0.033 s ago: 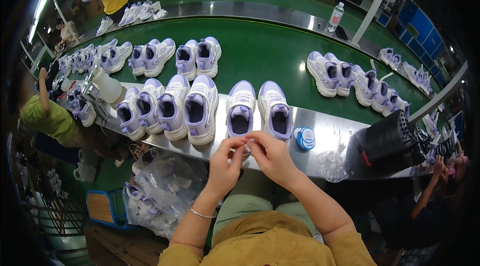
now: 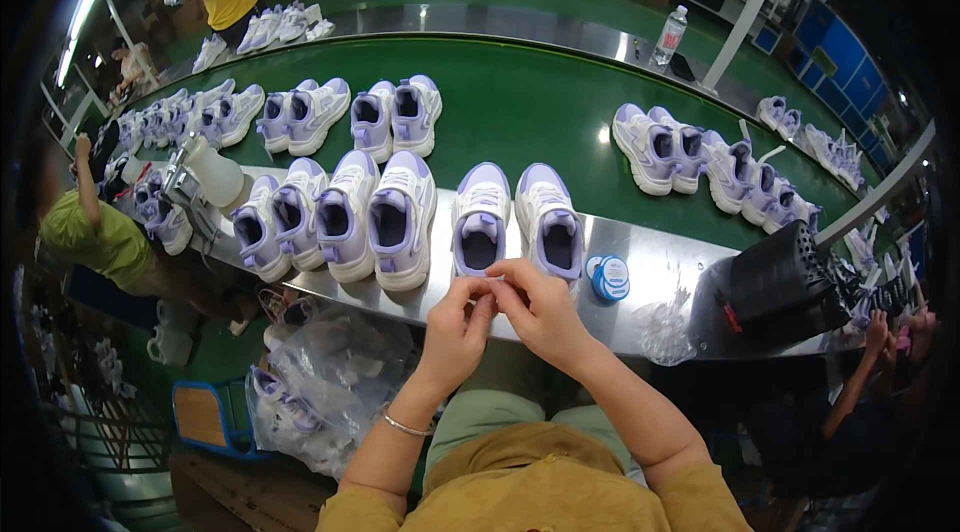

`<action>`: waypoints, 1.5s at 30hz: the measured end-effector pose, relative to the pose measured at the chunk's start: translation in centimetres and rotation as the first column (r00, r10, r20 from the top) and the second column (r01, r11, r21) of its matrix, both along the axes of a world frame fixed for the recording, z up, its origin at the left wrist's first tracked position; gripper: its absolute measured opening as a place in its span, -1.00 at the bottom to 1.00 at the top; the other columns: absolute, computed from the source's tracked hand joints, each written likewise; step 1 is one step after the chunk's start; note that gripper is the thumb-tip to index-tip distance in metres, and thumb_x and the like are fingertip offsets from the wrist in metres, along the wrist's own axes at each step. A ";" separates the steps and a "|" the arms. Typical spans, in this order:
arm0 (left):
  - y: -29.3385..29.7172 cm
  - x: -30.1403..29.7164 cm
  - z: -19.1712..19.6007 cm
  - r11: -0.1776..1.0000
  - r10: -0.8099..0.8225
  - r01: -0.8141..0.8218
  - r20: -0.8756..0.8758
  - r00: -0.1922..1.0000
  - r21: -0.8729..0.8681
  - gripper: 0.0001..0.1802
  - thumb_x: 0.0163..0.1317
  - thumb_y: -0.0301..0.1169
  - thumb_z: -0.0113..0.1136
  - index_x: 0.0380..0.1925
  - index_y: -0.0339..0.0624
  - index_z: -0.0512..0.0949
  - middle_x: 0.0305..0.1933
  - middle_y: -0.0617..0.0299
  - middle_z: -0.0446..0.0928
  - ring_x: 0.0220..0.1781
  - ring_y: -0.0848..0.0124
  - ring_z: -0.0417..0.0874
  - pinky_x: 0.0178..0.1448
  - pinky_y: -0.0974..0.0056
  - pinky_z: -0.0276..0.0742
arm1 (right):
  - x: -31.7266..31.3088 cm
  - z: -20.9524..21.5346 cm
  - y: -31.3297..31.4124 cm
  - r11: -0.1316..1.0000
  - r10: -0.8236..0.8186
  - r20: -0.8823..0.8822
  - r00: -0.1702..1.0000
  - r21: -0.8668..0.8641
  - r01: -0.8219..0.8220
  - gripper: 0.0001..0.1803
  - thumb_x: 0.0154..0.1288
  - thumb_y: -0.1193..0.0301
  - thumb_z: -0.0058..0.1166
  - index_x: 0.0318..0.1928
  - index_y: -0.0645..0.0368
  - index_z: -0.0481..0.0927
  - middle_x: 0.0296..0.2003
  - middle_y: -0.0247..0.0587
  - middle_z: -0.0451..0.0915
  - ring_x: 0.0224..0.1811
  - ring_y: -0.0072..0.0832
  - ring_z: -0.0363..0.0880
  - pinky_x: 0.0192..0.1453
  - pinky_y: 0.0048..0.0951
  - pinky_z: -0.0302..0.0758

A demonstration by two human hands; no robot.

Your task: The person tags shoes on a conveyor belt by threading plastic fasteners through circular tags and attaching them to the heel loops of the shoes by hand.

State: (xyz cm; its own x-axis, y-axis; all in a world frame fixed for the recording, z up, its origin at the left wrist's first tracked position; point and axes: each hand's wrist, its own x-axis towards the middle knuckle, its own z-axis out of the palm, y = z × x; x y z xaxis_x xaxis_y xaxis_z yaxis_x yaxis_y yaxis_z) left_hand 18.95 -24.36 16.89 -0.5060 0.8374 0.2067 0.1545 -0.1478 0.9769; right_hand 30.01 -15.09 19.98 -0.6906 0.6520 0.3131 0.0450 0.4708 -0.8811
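Note:
My left hand [image 2: 455, 330] and my right hand [image 2: 543, 314] meet fingertip to fingertip just over the front edge of the metal bench. Both are pinched closed, and whatever sits between the fingers is too small and hidden to name. Directly beyond them stands a pair of white and lilac sneakers, the left sneaker [image 2: 481, 222] and the right sneaker [image 2: 552, 224], toes pointing away from me. My fingers are close to their heels. Right of the pair lie round blue-and-white labels or lids [image 2: 610, 277]; which of the two I cannot tell.
More sneakers [image 2: 400, 222] stand to the left. A green conveyor belt [image 2: 520, 92] carries further pairs. A white bottle [image 2: 212, 172] is at left; clear crumpled plastic [image 2: 665, 332] and a black bin [image 2: 780, 277] are at right. Below left hangs a plastic bag [image 2: 340, 372]. Co-workers [image 2: 105, 242] are nearby.
My fingertips have drawn closer together, and my left fingers have straightened a little. A small pale bit seen below them before is now hidden. The shoes have not moved.

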 end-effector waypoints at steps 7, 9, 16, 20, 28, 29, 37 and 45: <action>1.0 -0.5 -0.3 0.994 0.033 -0.020 0.129 0.991 -0.103 -0.94 0.33 -0.50 0.03 -0.29 -0.27 0.43 -0.39 0.30 0.52 -0.54 0.68 0.39 -0.50 0.56 0.33 | 1.0 -1.5 2.4 0.689 -0.050 -0.081 0.995 -0.724 -0.024 -0.81 0.33 0.44 0.04 -0.11 0.28 0.49 -0.45 -0.36 0.55 -0.48 -0.70 0.45 -0.46 -0.69 0.32; 0.9 -0.5 -0.2 0.995 0.041 -0.025 0.160 0.986 -0.101 -0.94 0.33 -0.50 0.02 -0.29 -0.27 0.43 -0.39 0.30 0.52 -0.54 0.68 0.38 -0.50 0.56 0.33 | 0.3 -1.2 2.0 0.681 -0.016 -0.078 0.997 -0.730 -0.046 -0.81 0.32 0.44 0.05 -0.11 0.28 0.49 -0.43 -0.35 0.56 -0.43 -0.70 0.46 -0.41 -0.69 0.34; 0.8 -1.0 0.4 0.993 0.054 -0.037 0.153 0.987 -0.108 -0.91 0.33 -0.48 0.05 -0.24 -0.27 0.48 -0.37 0.31 0.54 -0.54 0.69 0.38 -0.51 0.57 0.32 | -1.0 -1.7 1.9 0.743 0.032 -0.089 0.996 -0.664 -0.083 -0.86 0.28 0.46 0.09 -0.21 0.28 0.54 -0.37 -0.39 0.56 -0.35 -0.70 0.45 -0.27 -0.67 0.38; 0.6 -2.1 0.5 0.991 0.066 -0.041 0.204 0.977 -0.124 -0.89 0.28 -0.52 0.10 -0.22 -0.27 0.56 -0.34 0.33 0.53 -0.41 0.68 0.45 -0.43 0.57 0.33 | -1.2 -0.8 1.8 0.699 0.065 -0.070 0.995 -0.709 -0.095 -0.87 0.27 0.47 0.07 -0.24 0.28 0.54 -0.39 -0.39 0.56 -0.38 -0.70 0.45 -0.29 -0.66 0.39; 0.4 -2.6 1.1 0.994 0.026 0.002 0.251 0.968 -0.111 -0.74 0.25 -0.58 0.11 -0.06 -0.25 0.59 -0.28 0.32 0.51 -0.34 0.63 0.46 -0.29 0.54 0.35 | -2.2 -1.7 1.4 0.872 0.037 -0.068 0.997 -0.486 -0.066 -0.86 0.26 0.45 0.09 -0.25 0.27 0.55 -0.42 -0.37 0.58 -0.41 -0.68 0.47 -0.32 -0.63 0.41; 0.4 -2.6 1.2 0.995 0.022 0.002 0.234 0.972 -0.098 -0.73 0.24 -0.59 0.11 -0.05 -0.24 0.59 -0.28 0.32 0.51 -0.34 0.63 0.46 -0.29 0.54 0.36 | -2.2 -1.7 1.3 0.898 0.034 -0.047 0.998 -0.437 -0.052 -0.86 0.26 0.45 0.09 -0.25 0.27 0.55 -0.43 -0.37 0.58 -0.42 -0.68 0.47 -0.32 -0.62 0.41; 0.2 -2.9 1.4 0.998 -0.015 0.029 0.240 0.971 -0.055 -0.64 0.21 -0.63 0.11 0.03 -0.25 0.54 -0.36 0.41 0.50 -0.44 0.72 0.36 -0.41 0.59 0.23 | -2.2 -1.5 1.7 0.935 0.111 0.014 0.994 -0.340 -0.099 -0.89 0.23 0.47 0.10 -0.27 0.26 0.55 -0.43 -0.32 0.57 -0.44 -0.65 0.47 -0.37 -0.57 0.40; -0.2 -2.5 1.3 0.987 -0.068 0.102 0.250 0.966 -0.127 -0.59 0.20 -0.68 0.07 0.09 -0.32 0.45 -0.25 0.27 0.55 -0.24 0.59 0.52 -0.15 0.50 0.46 | -1.4 -1.1 1.1 0.968 0.180 -0.032 0.983 -0.174 -0.183 -0.86 0.17 0.60 0.07 -0.22 0.26 0.51 -0.38 -0.25 0.54 -0.37 -0.60 0.50 -0.34 -0.53 0.44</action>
State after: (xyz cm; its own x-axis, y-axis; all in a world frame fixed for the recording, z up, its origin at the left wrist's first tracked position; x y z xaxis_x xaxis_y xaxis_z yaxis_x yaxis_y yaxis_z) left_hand 16.49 -24.53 18.20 -0.4522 0.8913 -0.0344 -0.0987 -0.0117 0.9951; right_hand 28.58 -14.03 18.91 -0.7981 0.5622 0.2166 -0.0413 0.3077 -0.9506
